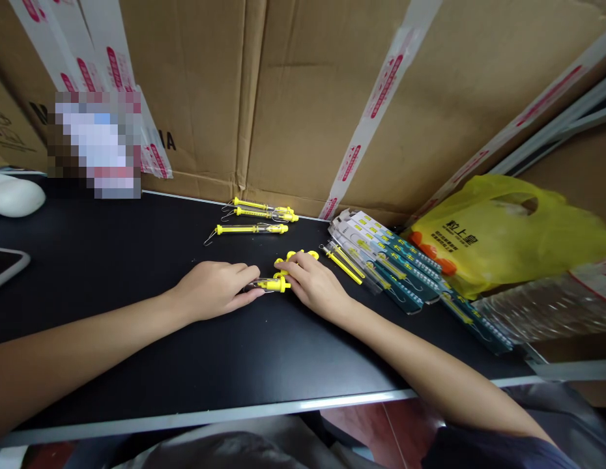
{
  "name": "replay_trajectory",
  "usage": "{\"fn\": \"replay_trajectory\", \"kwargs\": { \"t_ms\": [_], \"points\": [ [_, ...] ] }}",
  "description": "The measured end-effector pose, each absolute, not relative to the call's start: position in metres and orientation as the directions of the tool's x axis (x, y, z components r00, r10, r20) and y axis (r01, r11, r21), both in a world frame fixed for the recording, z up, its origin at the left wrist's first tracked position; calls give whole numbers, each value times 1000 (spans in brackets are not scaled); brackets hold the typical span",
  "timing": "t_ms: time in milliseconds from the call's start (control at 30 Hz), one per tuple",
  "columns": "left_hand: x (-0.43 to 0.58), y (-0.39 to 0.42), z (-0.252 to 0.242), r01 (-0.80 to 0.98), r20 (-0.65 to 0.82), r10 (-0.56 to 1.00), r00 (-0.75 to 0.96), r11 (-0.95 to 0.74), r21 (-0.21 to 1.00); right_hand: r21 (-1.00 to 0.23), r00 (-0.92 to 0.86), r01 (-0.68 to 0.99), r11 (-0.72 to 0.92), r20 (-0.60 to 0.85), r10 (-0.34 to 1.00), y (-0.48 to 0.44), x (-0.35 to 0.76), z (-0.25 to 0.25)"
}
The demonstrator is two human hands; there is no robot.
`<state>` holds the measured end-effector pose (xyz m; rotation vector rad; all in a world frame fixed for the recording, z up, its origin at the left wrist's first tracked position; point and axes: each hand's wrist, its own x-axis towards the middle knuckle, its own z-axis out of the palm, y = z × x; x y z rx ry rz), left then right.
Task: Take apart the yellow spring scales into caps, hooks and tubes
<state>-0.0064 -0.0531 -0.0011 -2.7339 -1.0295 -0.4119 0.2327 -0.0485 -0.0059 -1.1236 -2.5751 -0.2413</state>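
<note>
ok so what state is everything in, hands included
left hand: closed on a spring scale
right hand: bent over yellow parts, grip unclear
three spring scales: lying flat
two slim yellow pieces: lying side by side
spring scale packs: piled, overlapping
yellow plastic bag: crumpled
cardboard box: taped
white-edged device: lying flat, partly out of frame

- Hands: two — left hand [217,288] and right hand [315,280]
- Yellow-and-clear tubes [234,229]: four, three lying loose, one in the left hand
- Slim yellow strips [346,265]: two
- Small yellow parts [310,255]: several, too covered by the right hand to count
- Teal-and-white packages [410,255]: at least four — overlapping
- Yellow bag [528,228]: one
- White rounded object [19,197]: one
- Phone-like device [7,266]: one
</note>
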Motion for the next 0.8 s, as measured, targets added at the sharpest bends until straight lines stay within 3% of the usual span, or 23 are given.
{"fn": "replay_trajectory", "kwargs": {
  "t_ms": [267, 433, 567, 800],
  "points": [
    [-6, -54, 0, 666, 328, 613, 719, -742, -71, 65, -647, 730, 680, 385, 658, -50, 233, -4],
    [-7, -54, -1, 659, 338, 605, 721, -750, -62, -118, -669, 628, 769, 423, 611, -62, 237, 9],
    [-7, -54, -1, 609, 374, 553, 744, -792, -41, -180, -712, 557, 811, 399, 578, -69, 233, 10],
    [-6, -55, 3, 548, 445, 481, 756, -836, -27, -389, -599, 542, 745, 443, 667, -76, 231, 6]
  ]
}}
